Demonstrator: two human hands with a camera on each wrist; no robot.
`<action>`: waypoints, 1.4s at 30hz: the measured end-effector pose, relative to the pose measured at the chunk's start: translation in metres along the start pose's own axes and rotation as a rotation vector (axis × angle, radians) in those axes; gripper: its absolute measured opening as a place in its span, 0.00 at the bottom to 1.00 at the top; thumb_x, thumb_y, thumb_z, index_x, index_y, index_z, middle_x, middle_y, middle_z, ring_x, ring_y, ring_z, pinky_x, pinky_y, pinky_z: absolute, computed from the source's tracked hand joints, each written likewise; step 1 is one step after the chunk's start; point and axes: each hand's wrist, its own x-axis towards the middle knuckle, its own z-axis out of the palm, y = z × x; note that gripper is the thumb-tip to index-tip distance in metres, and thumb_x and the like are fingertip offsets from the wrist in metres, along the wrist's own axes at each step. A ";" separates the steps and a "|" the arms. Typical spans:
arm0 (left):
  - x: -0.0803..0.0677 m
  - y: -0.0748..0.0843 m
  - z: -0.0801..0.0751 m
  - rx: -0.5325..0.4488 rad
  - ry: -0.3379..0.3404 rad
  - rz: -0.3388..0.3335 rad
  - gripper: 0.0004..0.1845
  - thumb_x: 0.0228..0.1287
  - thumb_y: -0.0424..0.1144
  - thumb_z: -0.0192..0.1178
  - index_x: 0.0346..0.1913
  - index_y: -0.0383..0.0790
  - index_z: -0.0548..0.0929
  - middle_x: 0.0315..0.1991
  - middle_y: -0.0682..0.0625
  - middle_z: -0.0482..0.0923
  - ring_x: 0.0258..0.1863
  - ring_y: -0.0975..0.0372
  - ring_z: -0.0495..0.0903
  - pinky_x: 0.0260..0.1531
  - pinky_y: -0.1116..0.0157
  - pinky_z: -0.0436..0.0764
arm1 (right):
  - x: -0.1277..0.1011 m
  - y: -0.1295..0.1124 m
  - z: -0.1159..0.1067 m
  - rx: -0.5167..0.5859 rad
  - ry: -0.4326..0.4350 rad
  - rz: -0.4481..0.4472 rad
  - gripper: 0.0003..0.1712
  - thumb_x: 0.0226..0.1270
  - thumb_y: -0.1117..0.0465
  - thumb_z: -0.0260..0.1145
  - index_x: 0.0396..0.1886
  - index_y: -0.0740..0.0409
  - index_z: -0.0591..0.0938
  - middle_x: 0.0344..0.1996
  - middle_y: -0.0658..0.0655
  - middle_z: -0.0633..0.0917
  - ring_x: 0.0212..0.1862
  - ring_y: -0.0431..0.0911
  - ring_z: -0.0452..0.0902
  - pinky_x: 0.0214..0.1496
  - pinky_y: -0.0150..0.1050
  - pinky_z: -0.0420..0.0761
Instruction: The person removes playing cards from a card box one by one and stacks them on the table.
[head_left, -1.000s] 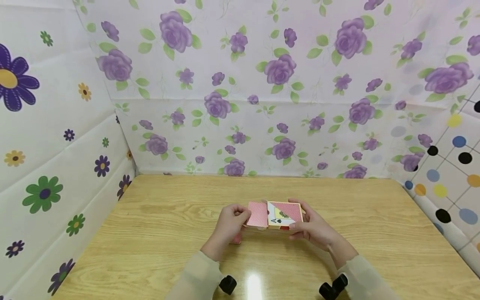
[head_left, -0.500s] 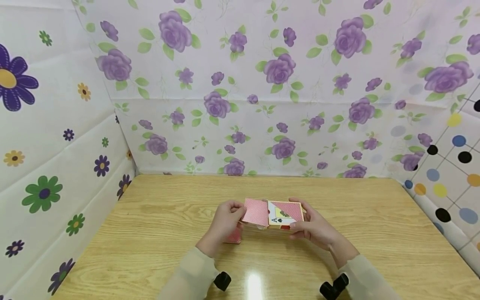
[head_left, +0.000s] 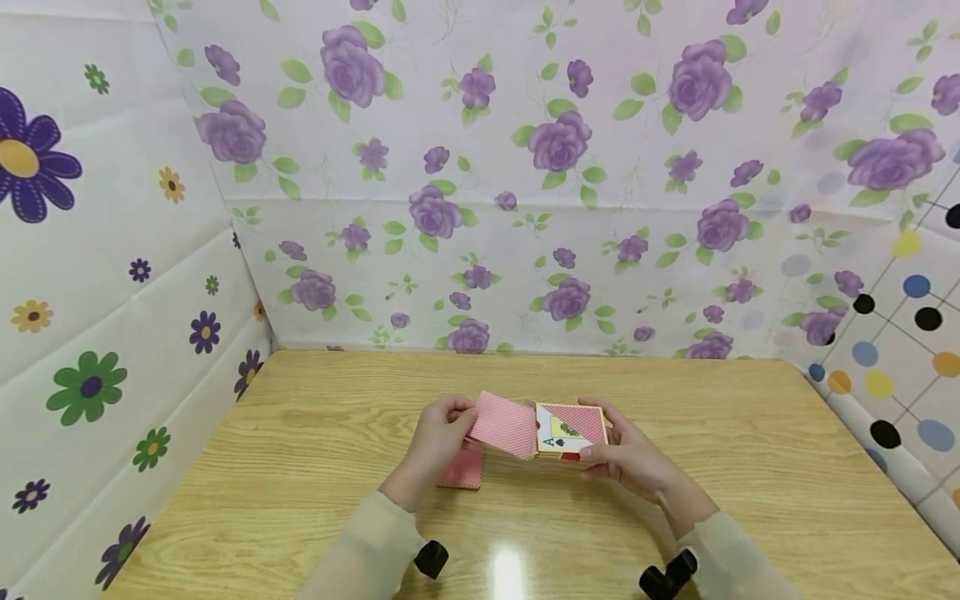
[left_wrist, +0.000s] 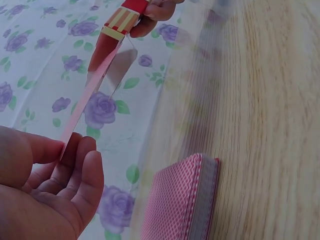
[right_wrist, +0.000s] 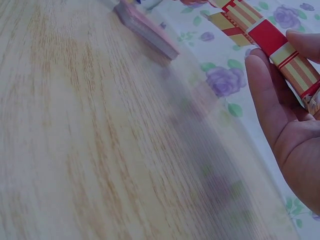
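My left hand [head_left: 433, 437] pinches a pink-patterned playing card [head_left: 504, 425] at its left edge, between thumb and fingers. In the left wrist view the card [left_wrist: 84, 107] appears almost edge-on; whether it is a single card cannot be told. Its right end is at the mouth of a card box [head_left: 572, 429] with an ace of spades printed on it. My right hand [head_left: 630, 450] grips that box by its right end, above the table. A stack of pink-backed cards [head_left: 461, 468] lies on the table below my left hand. A pale flap [left_wrist: 122, 65] hangs at the box mouth.
The wooden table [head_left: 315, 483] runs to a back wall of purple-flowered cloth [head_left: 480, 208]. Patterned cloths hang at left and right. A black wrist camera [head_left: 431, 559] sits at the left sleeve, and another [head_left: 667, 575] at the right.
My left hand has moved left, drawing the card further from the box and tilting it. More of the stack on the table now shows. My right hand and the box have stayed put.
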 end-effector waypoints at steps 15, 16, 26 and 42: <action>0.009 0.005 -0.018 0.111 0.024 0.027 0.11 0.70 0.35 0.52 0.47 0.31 0.80 0.35 0.43 0.77 0.27 0.62 0.76 0.32 0.61 0.82 | 0.000 0.001 -0.001 -0.006 0.011 -0.005 0.47 0.63 0.71 0.62 0.73 0.45 0.47 0.54 0.58 0.78 0.51 0.55 0.81 0.42 0.44 0.84; 0.009 0.005 -0.020 0.118 0.029 0.029 0.11 0.70 0.35 0.52 0.47 0.31 0.80 0.35 0.43 0.77 0.28 0.61 0.76 0.32 0.61 0.82 | 0.000 0.001 -0.002 -0.003 0.008 -0.006 0.47 0.63 0.71 0.61 0.73 0.45 0.46 0.54 0.58 0.78 0.52 0.57 0.80 0.42 0.43 0.84; 0.015 0.006 -0.030 0.186 0.023 0.021 0.11 0.72 0.34 0.49 0.48 0.34 0.80 0.35 0.44 0.76 0.30 0.60 0.73 0.28 0.67 0.75 | -0.001 -0.002 -0.002 -0.015 0.003 -0.010 0.48 0.63 0.71 0.61 0.73 0.48 0.43 0.55 0.58 0.78 0.52 0.57 0.80 0.42 0.43 0.84; 0.026 0.004 -0.037 0.379 -0.024 -0.011 0.11 0.73 0.36 0.46 0.48 0.35 0.78 0.40 0.44 0.77 0.35 0.60 0.74 0.32 0.66 0.74 | -0.004 0.001 -0.003 -0.001 -0.023 -0.026 0.46 0.64 0.71 0.61 0.72 0.46 0.46 0.54 0.58 0.78 0.52 0.58 0.80 0.43 0.43 0.84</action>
